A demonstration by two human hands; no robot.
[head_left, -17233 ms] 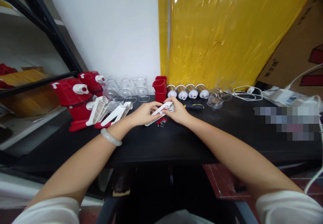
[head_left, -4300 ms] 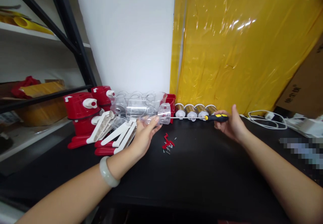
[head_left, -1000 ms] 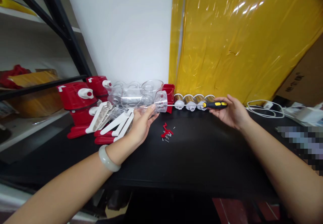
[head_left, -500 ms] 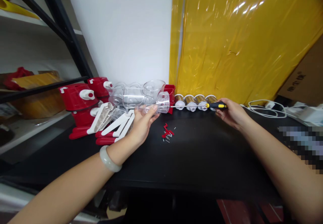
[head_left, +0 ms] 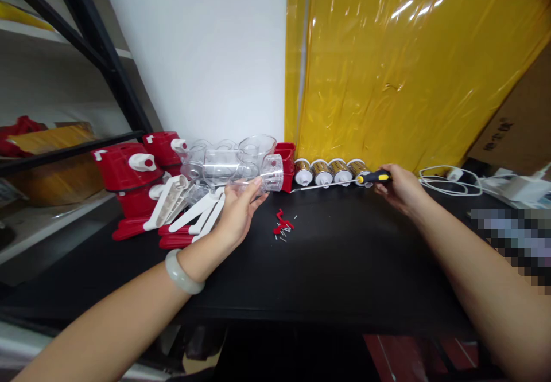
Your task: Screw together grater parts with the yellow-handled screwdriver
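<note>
My left hand (head_left: 241, 204) is closed round a clear plastic housing (head_left: 272, 173), held on its side above the table with its round end facing right. In my right hand (head_left: 402, 190) is a screwdriver (head_left: 373, 177) with a black and yellow handle. Its long shaft points left, and the tip is just short of the housing, apart from it. Below lie small red plastic parts (head_left: 282, 222) among several loose screws (head_left: 284, 235). Behind the housing stand more clear plastic pieces (head_left: 219, 159) and a red part (head_left: 286, 161).
Red bases (head_left: 129, 170) and white crank handles (head_left: 200, 210) with red ends crowd the left of the black table (head_left: 336, 267). Several metal grater drums (head_left: 321, 172) line the back. A white cable (head_left: 450, 180) lies at the right, near a cardboard box (head_left: 508, 124).
The screwdriver has drawn back from the housing's end, and its tip now sits lower and apart from it. My left hand still holds the housing. The whole view has shifted slightly.
</note>
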